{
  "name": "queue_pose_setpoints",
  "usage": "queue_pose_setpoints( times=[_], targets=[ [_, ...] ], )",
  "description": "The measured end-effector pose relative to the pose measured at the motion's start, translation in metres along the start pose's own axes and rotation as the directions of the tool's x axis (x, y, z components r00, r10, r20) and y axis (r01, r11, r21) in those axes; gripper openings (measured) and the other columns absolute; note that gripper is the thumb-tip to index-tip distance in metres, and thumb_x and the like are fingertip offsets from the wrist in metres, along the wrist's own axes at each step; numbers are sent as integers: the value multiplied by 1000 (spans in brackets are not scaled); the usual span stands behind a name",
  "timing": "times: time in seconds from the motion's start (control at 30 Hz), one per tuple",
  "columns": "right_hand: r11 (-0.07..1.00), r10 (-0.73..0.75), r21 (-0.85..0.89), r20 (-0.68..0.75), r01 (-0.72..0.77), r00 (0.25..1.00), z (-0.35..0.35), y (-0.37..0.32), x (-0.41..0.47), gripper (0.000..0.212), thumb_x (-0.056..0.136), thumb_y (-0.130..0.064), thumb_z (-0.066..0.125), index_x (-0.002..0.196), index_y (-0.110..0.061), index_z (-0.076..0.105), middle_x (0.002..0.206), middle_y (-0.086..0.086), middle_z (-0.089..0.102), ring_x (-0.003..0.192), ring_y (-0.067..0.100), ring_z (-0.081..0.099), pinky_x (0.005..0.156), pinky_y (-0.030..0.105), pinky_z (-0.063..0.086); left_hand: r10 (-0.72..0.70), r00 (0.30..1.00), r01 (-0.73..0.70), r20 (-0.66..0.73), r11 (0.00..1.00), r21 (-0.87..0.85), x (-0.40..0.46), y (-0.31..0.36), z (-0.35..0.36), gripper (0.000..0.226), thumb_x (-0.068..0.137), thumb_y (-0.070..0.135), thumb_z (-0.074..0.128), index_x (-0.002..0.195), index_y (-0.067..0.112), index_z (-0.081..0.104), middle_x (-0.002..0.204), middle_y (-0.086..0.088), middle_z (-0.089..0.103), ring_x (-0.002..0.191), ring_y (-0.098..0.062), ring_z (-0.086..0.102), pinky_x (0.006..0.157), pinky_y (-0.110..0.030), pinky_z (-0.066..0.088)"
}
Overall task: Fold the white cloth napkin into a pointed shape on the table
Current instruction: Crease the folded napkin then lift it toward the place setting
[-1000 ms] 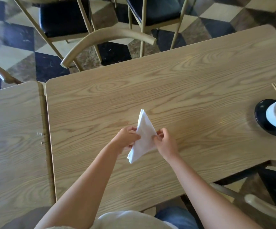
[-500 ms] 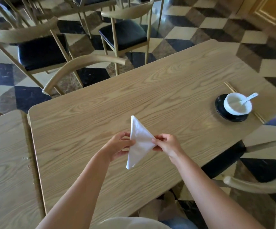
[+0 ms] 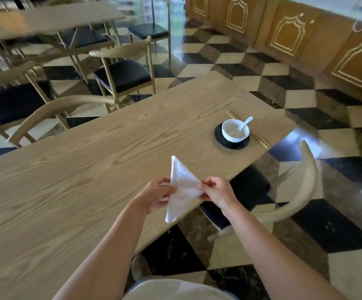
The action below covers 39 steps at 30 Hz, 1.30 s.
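Observation:
The white cloth napkin [image 3: 182, 189] is folded into a narrow pointed shape, one tip up and away from me, the other hanging down. I hold it in the air above the near right edge of the wooden table [image 3: 84, 169]. My left hand [image 3: 157, 197] pinches its left side. My right hand [image 3: 218, 191] pinches its right corner. Both hands are closed on the cloth.
A white bowl [image 3: 235, 131] with a white spoon sits on a black saucer [image 3: 221, 140] at the table's far right, with chopsticks [image 3: 260, 140] beside it. Wooden chairs with black seats [image 3: 121, 77] stand behind the table; another chair [image 3: 305, 187] is at my right.
The view has swung up and to the right, bringing the bowl, chairs and cabinets into sight. The napkin stays pinched between both hands, now over the table's right edge.

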State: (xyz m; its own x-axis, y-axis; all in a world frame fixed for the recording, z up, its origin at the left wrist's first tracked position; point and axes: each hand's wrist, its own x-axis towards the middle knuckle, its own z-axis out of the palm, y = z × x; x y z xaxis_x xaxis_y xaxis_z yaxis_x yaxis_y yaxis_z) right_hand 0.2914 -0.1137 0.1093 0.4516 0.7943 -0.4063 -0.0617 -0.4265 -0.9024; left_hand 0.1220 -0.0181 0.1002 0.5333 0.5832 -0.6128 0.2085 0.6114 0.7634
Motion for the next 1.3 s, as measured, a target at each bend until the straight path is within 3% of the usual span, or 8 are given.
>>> queue_pose_setpoints(
  times=[0.23,0.43,0.63,0.83,0.93,1.1,1.3],
  targets=[
    [993,-88,-84,-100,80,991,-129,14,-31,15,83,-11,67,69,-16,64,74,5,67,58,9,66,58,27,57,77,997,-76,22,997,-17,-4,-21,133,17,86,2,59,100,11,55,88,-6,66,69,-12,66,57,-28,56],
    [988,-14,152,-83,26,996,-200,10,-42,2,83,-9,67,84,-10,66,79,7,68,62,11,69,54,22,55,122,990,-122,66,992,7,-4,-8,201,10,88,6,57,97,12,58,67,4,71,59,-7,67,51,-23,52],
    [950,9,312,12,-12,1000,-254,3,-23,15,81,-5,65,95,-8,66,83,10,72,78,20,70,66,30,57,117,986,-110,115,992,-69,17,10,241,13,89,7,56,101,12,60,77,2,74,72,-9,70,59,-23,54],
    [953,-16,301,-33,26,999,-303,-10,32,16,80,4,60,89,-8,68,75,5,74,75,19,71,60,24,56,158,959,-124,236,980,-154,64,26,280,34,84,-1,59,116,10,56,94,-4,73,87,-17,69,70,-32,56],
    [957,-21,289,-55,36,998,-328,-27,61,18,83,6,59,97,-2,65,80,8,71,74,18,70,58,23,55,154,952,-117,263,982,-149,91,39,301,45,79,-5,59,118,17,56,95,-5,71,88,-19,68,70,-38,56],
    [974,-43,221,-40,50,998,-366,-59,104,23,83,8,59,105,0,61,86,8,66,60,6,68,48,15,50,167,966,-140,200,980,-142,131,68,336,45,81,-9,60,115,21,55,96,-11,64,85,-20,69,66,-35,56],
    [987,-72,146,26,68,997,-401,-78,172,21,85,4,58,105,-3,61,90,6,66,64,6,68,47,12,48,187,982,-184,38,980,-72,179,108,370,52,79,-10,62,123,16,52,102,-14,56,83,-19,66,66,-32,57]
  ],
)
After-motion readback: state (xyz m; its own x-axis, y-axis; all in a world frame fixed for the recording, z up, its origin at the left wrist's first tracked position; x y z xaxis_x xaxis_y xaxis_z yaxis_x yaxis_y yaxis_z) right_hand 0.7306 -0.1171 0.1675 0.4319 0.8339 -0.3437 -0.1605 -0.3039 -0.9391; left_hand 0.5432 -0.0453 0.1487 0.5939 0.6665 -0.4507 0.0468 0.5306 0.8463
